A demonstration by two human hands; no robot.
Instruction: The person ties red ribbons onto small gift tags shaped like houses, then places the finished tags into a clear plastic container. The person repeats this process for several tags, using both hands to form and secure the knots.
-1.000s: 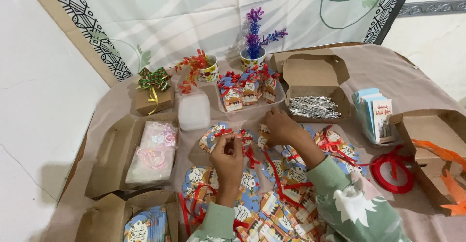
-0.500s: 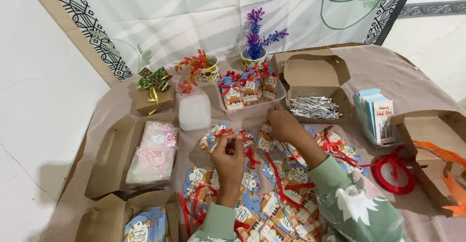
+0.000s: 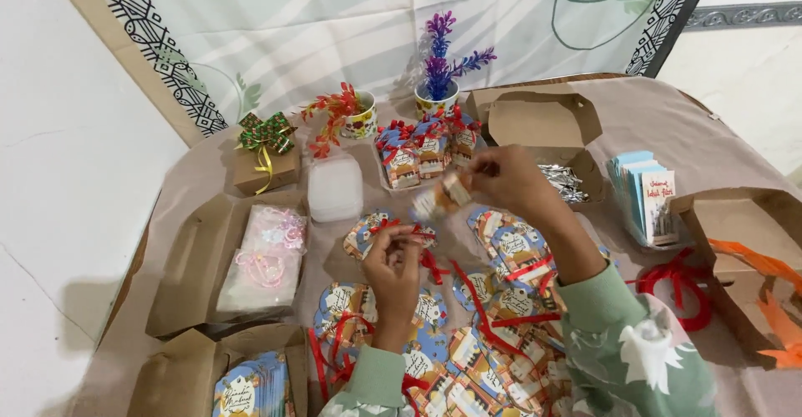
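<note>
My right hand [image 3: 505, 181] is raised over the middle of the spread and holds a small wrapped packet [image 3: 444, 196], blurred by motion. My left hand [image 3: 393, 265] rests lower, its fingers pinched on a red ribbon [image 3: 399, 230] tied to a round printed tag. Below both hands lies a heap of round printed tags and packets with red ribbons [image 3: 468, 333]. Beyond the right hand, a clear tray holds finished packets with red bows [image 3: 422, 151].
Brown open boxes ring the cloth: one with pink items in clear wrap [image 3: 263, 258], one with silvery pieces [image 3: 568, 181], one with orange ribbon [image 3: 752, 266]. A card stack [image 3: 650, 195], red ribbon roll [image 3: 678, 287], white tub [image 3: 335, 187], bow-topped box [image 3: 266, 158] and two flower cups [image 3: 436, 91] stand around.
My right hand has lifted from the heap and moved up and back, bringing a small packet with it. My left hand has stayed on the ribbon.
</note>
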